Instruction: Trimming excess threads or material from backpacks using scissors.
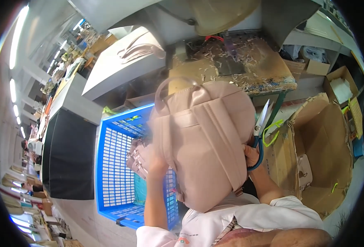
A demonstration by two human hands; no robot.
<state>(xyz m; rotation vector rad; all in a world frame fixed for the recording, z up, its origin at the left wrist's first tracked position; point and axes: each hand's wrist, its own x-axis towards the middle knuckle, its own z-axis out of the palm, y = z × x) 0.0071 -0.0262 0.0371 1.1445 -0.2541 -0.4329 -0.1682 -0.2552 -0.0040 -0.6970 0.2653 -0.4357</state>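
Observation:
A dusty-pink backpack (206,148) is held up in front of my chest, its shoulder straps and top handle loop facing me. At its left side is my left hand (157,161), closed on the bag's edge, with its fingers blurred and partly hidden. My right hand (252,154) is at the bag's right edge, closed around the blue handles of a pair of scissors (261,131). The scissors' blades stand apart and point up, away from me. Beyond my left hand, folded pink pieces (137,158) lie in a blue plastic basket (104,164).
A worktable (264,76) strewn with scraps stands ahead, beneath a machine (227,16). Pink straps lie on a white surface (104,68) at the far left. An open cardboard box (326,152) is on my right, beside yellow-green bands (272,133). A black panel (71,156) stands left of the basket.

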